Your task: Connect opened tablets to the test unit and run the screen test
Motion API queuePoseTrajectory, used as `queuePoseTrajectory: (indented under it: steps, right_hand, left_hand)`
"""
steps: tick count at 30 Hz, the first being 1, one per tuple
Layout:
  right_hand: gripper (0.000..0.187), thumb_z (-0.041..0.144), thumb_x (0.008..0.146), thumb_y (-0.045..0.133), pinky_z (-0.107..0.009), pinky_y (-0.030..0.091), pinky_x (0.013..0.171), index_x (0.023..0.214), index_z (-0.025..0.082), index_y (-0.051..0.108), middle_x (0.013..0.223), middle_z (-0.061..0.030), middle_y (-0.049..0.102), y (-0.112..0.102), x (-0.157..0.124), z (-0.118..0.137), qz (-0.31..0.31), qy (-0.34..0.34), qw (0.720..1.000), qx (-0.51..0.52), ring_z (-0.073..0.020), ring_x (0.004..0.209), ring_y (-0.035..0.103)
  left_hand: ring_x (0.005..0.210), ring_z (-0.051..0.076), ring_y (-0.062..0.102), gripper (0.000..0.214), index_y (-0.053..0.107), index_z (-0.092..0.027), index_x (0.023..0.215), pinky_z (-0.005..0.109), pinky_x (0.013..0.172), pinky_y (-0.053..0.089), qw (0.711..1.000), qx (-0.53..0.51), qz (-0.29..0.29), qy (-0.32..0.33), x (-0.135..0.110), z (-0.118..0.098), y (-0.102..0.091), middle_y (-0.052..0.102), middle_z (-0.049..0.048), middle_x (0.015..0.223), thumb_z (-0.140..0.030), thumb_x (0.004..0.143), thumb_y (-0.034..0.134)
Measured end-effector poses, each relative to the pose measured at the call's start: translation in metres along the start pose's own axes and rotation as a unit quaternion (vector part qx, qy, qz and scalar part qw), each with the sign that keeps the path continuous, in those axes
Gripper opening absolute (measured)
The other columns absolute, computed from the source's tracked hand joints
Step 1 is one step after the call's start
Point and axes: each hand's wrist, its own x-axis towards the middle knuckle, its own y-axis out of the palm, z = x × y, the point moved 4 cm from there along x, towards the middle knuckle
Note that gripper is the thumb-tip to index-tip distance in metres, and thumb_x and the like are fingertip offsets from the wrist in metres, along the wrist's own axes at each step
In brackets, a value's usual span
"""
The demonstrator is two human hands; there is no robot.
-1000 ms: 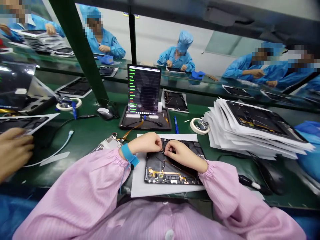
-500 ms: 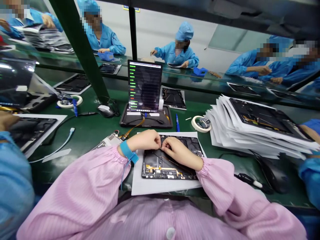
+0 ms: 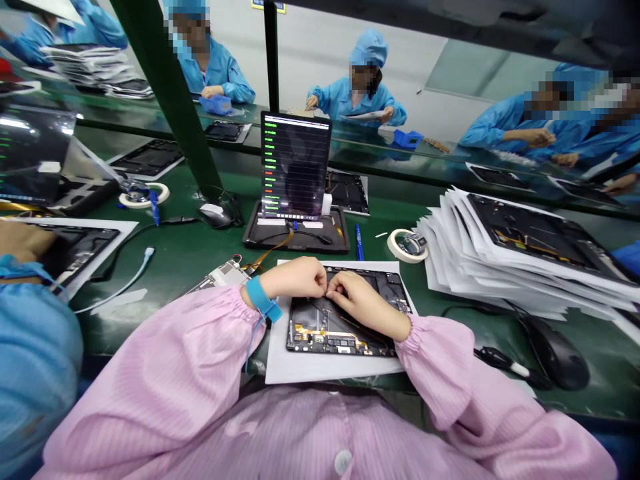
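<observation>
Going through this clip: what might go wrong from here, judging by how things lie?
The left hand and right hand pinch close together over the open dark device, so a slip might scrape its exposed parts.

The cord hanging from the blue wrist strap could catch the white sheet under the device and shift both.

The uneven paper stack at right might slide if knocked, taking the panel on top with it.

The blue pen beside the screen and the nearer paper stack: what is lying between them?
In the head view, a roll of tape and a shiny item overlapping it lie there; a small white strip lies nearer the blue pen.
</observation>
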Motion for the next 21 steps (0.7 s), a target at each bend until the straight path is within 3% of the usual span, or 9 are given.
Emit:
queuePoseTrajectory:
  steps: [11, 16, 19, 21]
  right_hand:
    - [0.006, 0.015, 0.083, 0.059, -0.028, 0.038, 0.071, 0.080, 0.019, 0.056, 0.075, -0.0002, 0.056, 0.000, -0.002, 0.002, 0.003, -0.002, 1.000, -0.010, -0.0146, 0.074, 0.049]
    - [0.007, 0.013, 0.079, 0.061, -0.027, 0.039, 0.069, 0.077, 0.018, 0.057, 0.075, 0.0003, 0.057, 0.001, -0.002, -0.002, -0.018, 0.011, 1.000, 0.016, -0.0136, 0.072, 0.050]
    - [0.005, 0.014, 0.080, 0.061, -0.025, 0.040, 0.067, 0.079, 0.018, 0.058, 0.074, 0.0008, 0.058, -0.008, 0.000, -0.002, -0.056, 0.034, 0.997, 0.036, -0.0125, 0.069, 0.052]
    - [0.003, 0.016, 0.081, 0.060, -0.026, 0.043, 0.071, 0.080, 0.019, 0.058, 0.077, 0.0000, 0.060, -0.023, -0.005, 0.004, -0.116, 0.051, 0.992, 0.027, -0.0129, 0.073, 0.054]
  left_hand:
    - [0.052, 0.010, 0.047, 0.013, 0.069, -0.014, 0.063, 0.019, 0.048, 0.031, 1.000, -0.011, 0.006, 0.015, 0.000, -0.002, 0.001, 0.059, -0.0012, 0.055, -0.024, 0.062, 0.061]
    - [0.050, 0.010, 0.047, 0.013, 0.069, -0.014, 0.061, 0.020, 0.048, 0.031, 1.000, -0.014, -0.011, 0.008, 0.006, 0.007, 0.002, 0.060, -0.0015, 0.053, -0.026, 0.061, 0.062]
    - [0.048, 0.009, 0.046, 0.011, 0.067, -0.015, 0.056, 0.020, 0.047, 0.030, 0.999, -0.015, -0.030, 0.021, 0.004, 0.007, 0.005, 0.056, -0.0028, 0.049, -0.023, 0.062, 0.061]
    - [0.050, 0.010, 0.049, 0.014, 0.066, -0.015, 0.053, 0.020, 0.049, 0.034, 0.998, -0.029, -0.044, 0.039, -0.002, -0.007, 0.010, 0.056, -0.0030, 0.050, -0.024, 0.064, 0.065]
